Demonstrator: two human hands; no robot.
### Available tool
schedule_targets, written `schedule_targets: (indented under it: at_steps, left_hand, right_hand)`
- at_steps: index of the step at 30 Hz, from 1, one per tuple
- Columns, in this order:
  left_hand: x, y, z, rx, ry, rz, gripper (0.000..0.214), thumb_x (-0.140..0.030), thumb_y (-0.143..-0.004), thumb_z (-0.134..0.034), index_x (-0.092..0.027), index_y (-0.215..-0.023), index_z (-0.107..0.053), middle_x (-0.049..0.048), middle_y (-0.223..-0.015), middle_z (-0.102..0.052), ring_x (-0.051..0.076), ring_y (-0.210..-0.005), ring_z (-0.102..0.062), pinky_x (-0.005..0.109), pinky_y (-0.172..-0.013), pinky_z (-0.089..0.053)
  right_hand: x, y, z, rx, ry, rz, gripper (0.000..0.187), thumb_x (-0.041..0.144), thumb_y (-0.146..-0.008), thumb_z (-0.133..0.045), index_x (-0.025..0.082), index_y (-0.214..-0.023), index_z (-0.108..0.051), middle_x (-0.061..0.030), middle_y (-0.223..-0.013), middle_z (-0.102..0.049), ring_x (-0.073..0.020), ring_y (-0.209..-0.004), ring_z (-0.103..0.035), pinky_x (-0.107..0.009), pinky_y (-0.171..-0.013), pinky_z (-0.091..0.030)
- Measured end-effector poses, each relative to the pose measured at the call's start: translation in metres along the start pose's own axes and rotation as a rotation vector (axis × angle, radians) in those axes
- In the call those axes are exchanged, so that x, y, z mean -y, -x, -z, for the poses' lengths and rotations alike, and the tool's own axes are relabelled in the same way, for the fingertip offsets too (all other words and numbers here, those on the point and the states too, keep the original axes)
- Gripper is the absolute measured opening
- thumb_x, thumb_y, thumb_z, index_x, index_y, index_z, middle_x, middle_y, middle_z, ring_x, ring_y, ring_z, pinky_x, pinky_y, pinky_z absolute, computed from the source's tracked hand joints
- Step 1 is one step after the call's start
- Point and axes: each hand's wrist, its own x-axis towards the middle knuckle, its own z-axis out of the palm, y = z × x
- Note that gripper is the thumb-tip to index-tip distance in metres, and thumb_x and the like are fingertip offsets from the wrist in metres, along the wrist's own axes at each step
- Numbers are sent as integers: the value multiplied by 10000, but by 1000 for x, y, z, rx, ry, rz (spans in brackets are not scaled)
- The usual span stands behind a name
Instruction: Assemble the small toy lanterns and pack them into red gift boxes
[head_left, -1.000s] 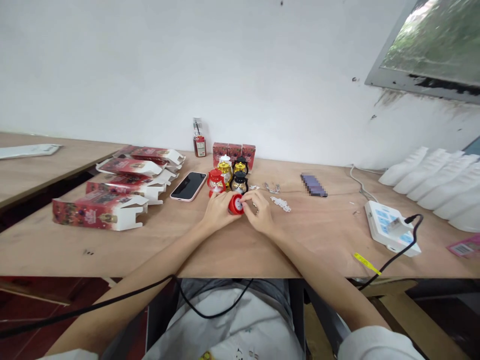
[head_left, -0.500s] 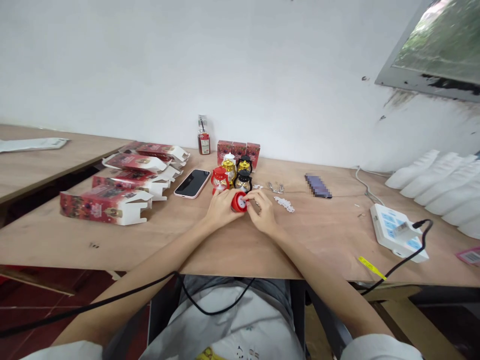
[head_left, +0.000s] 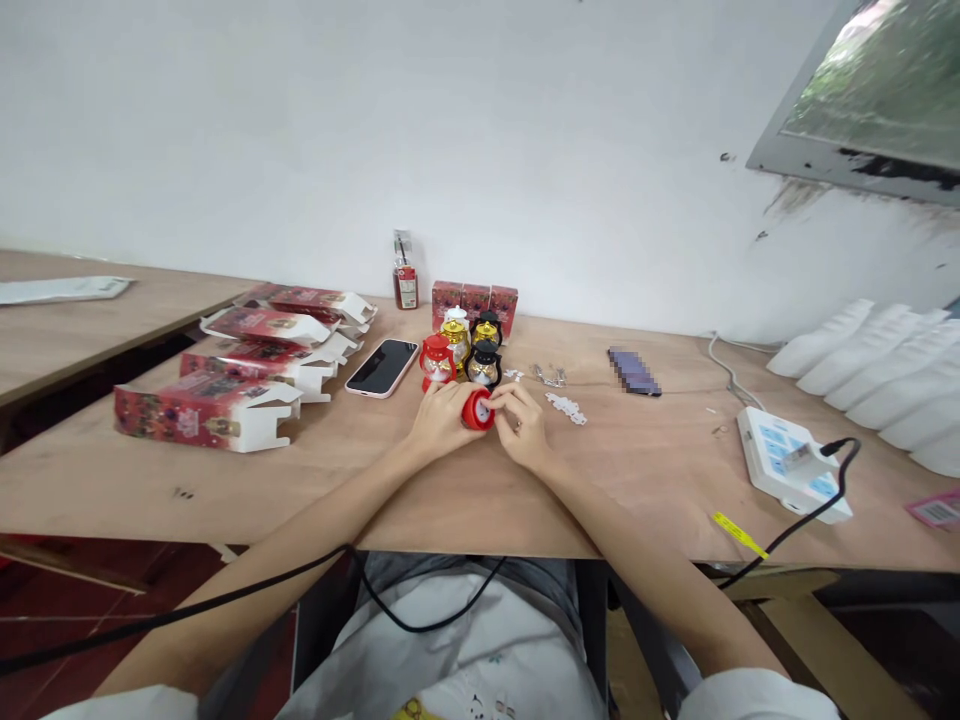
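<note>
My left hand [head_left: 440, 421] is wrapped round a small red lantern [head_left: 470, 412], which lies tilted with its pale underside turned toward the right. With thumb and forefinger pressed together, my right hand [head_left: 523, 424] touches that underside; anything between the fingertips is too small to make out. Just beyond my hands stands a group of little lanterns: a red lantern [head_left: 438, 362], a black lantern [head_left: 484, 365], a gold lantern [head_left: 454, 343], a black and gold one and a white one. Small metal parts [head_left: 550, 376] and white plastic pieces [head_left: 566, 408] lie right of them.
Several opened red boxes [head_left: 206, 415] lie at the left, beside a phone [head_left: 382, 368]. Red boxes [head_left: 475, 300] and a bottle [head_left: 406, 285] stand by the wall. To the right are another phone [head_left: 634, 372], a power strip [head_left: 787, 465] and stacked white forms [head_left: 862, 360].
The view has shifted slightly. My hands stay at the red lantern, and my right fingertips have moved a little across its underside.
</note>
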Motion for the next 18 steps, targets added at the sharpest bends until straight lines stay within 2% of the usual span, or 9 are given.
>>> schedule_targets:
  at_steps: [7,18]
  left_hand:
    - [-3,1,1,35,3,-23,371,-303,-672,-655,-200,-1019,-574,58,-975,-688,238,-864,-627,360,-769,-412]
    - [-2,3,-4,11,12,-14,344,-313,-675,-664,-205,-988,-572,53,-943,-691,234,-851,-642,349,-753,-449]
  right_hand:
    - [-2,1,1,-18,-34,-29,265,106,-837,-399,212,-769,-632,-52,-844,-549,-169,-810,-560,-330,-743,-464]
    - [-7,-3,6,157,-30,30,144,308,-891,-438,203,-819,-505,-59,-885,-479,-180,-859,-516,-329,-775,-454]
